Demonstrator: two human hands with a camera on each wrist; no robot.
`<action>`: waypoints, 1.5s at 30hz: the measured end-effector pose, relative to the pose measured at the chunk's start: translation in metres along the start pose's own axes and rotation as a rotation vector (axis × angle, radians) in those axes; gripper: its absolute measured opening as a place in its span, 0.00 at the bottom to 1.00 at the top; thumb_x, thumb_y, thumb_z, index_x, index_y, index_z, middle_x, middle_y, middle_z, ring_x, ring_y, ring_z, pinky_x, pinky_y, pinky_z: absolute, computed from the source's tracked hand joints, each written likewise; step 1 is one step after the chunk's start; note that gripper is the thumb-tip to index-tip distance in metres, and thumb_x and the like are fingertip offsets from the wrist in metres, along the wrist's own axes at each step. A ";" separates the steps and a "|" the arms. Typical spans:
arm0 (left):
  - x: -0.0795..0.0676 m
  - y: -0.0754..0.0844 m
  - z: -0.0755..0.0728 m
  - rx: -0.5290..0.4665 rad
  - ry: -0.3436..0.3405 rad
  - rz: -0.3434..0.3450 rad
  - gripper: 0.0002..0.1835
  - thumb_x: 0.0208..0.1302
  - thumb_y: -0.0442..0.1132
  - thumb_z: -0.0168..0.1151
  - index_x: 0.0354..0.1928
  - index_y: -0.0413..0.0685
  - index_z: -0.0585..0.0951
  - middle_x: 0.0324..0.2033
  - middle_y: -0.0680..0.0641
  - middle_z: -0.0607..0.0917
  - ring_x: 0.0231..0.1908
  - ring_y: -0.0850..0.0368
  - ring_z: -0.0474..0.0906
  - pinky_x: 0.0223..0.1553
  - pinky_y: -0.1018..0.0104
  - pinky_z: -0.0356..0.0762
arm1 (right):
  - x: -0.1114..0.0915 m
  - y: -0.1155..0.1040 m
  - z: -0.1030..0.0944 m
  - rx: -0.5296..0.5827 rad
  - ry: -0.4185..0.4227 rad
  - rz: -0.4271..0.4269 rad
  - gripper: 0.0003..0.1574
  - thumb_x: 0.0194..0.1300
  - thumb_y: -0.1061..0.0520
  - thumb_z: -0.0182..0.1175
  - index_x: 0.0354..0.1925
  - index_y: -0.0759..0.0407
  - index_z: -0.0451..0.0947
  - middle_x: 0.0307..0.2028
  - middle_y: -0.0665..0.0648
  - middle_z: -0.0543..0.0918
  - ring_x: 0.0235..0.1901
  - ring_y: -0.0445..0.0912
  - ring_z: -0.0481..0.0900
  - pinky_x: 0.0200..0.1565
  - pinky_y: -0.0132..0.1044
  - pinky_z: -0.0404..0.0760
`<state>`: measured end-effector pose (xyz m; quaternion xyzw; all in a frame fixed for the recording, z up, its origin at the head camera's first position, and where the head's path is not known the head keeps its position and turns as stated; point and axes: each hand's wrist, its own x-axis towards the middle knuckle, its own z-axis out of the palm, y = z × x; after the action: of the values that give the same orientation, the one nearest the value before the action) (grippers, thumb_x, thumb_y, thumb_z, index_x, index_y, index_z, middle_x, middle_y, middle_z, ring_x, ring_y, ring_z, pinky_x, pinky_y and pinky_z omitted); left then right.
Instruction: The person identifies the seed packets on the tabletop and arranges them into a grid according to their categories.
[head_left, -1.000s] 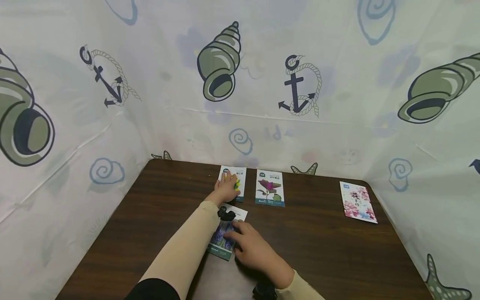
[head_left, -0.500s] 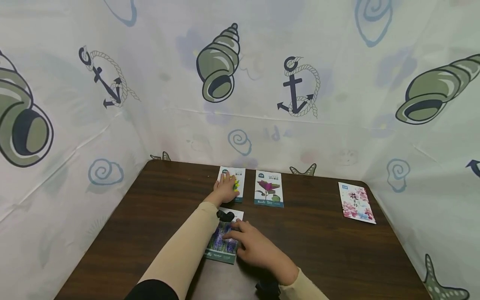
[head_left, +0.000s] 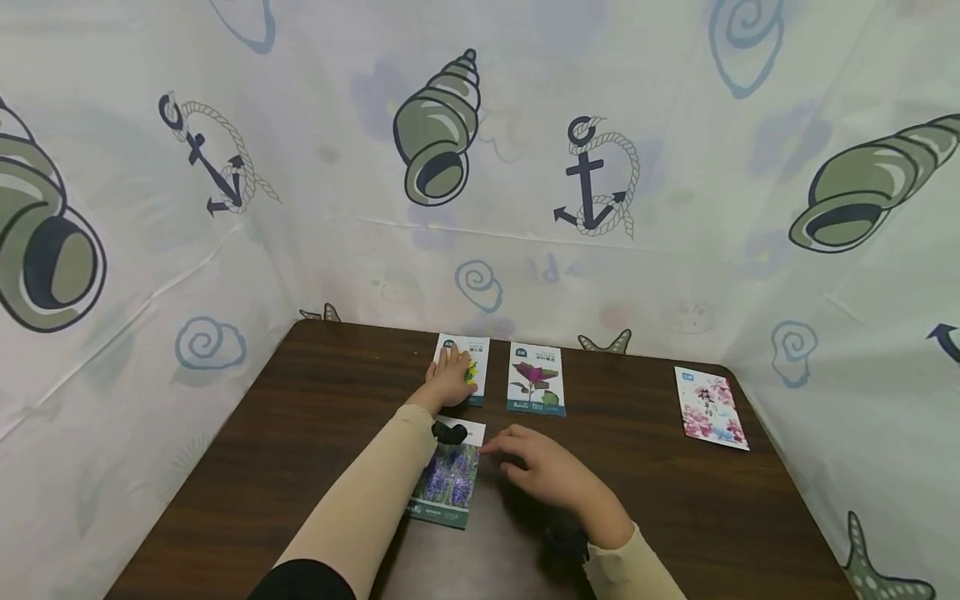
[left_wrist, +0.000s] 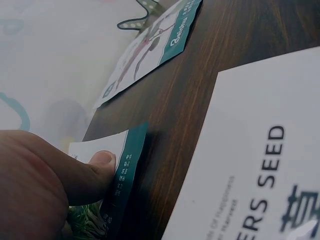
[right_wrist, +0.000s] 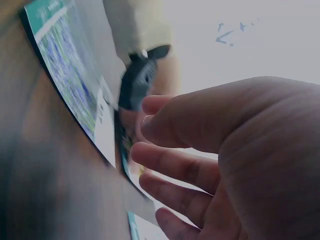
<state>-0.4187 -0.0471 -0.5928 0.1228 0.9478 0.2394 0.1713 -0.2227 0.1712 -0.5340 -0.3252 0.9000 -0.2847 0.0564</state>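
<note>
My left hand rests flat, fingers spread, on a seed packet with yellow flowers near the table's back edge. In the left wrist view its thumb lies on that packet's green-edged end. Below the left forearm lies a seed packet with purple-blue flowers, partly covered by the sleeve and the black wrist camera. My right hand is just right of this packet, index fingertip right at its edge. In the right wrist view the right hand's fingers are loosely bent with nothing between them.
A packet with a magenta flower lies right of the yellow-flowered one. Farther right, a pink-blossom packet sits by the brown table's right edge. Printed white cloth walls in the table at the back and sides.
The purple-blue-flowered packet has turned straighter under the left forearm. My right hand has drawn off it to the right. The left hand stays on the yellow-flowered packet.
</note>
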 end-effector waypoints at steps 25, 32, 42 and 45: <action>-0.015 -0.006 -0.004 -0.068 0.048 0.020 0.46 0.81 0.47 0.62 0.90 0.47 0.49 0.89 0.39 0.34 0.88 0.39 0.23 0.86 0.36 0.29 | -0.023 0.035 -0.042 -0.047 0.204 0.175 0.23 0.77 0.61 0.67 0.66 0.47 0.86 0.55 0.50 0.86 0.52 0.43 0.82 0.57 0.47 0.83; -0.007 -0.010 -0.001 -0.051 0.038 0.008 0.47 0.82 0.48 0.61 0.90 0.49 0.45 0.89 0.41 0.30 0.88 0.42 0.20 0.86 0.37 0.27 | -0.033 0.049 -0.055 -0.049 0.254 0.241 0.22 0.76 0.61 0.68 0.65 0.49 0.86 0.51 0.51 0.86 0.47 0.44 0.79 0.52 0.44 0.78; -0.004 -0.005 0.003 -0.037 0.043 0.036 0.47 0.82 0.51 0.62 0.90 0.52 0.48 0.89 0.43 0.32 0.88 0.42 0.22 0.87 0.37 0.28 | -0.053 0.066 -0.076 -0.050 0.289 0.356 0.24 0.79 0.59 0.66 0.69 0.48 0.84 0.59 0.59 0.86 0.60 0.55 0.83 0.66 0.65 0.80; -0.006 -0.005 0.006 -0.032 0.050 0.036 0.46 0.82 0.50 0.62 0.90 0.52 0.49 0.89 0.42 0.34 0.88 0.41 0.23 0.87 0.37 0.30 | -0.062 0.074 -0.082 -0.067 0.303 0.372 0.24 0.79 0.58 0.65 0.69 0.48 0.83 0.59 0.60 0.86 0.60 0.58 0.84 0.65 0.67 0.80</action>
<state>-0.4116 -0.0506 -0.5989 0.1311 0.9454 0.2607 0.1452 -0.2383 0.2948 -0.5116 -0.1091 0.9515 -0.2850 -0.0387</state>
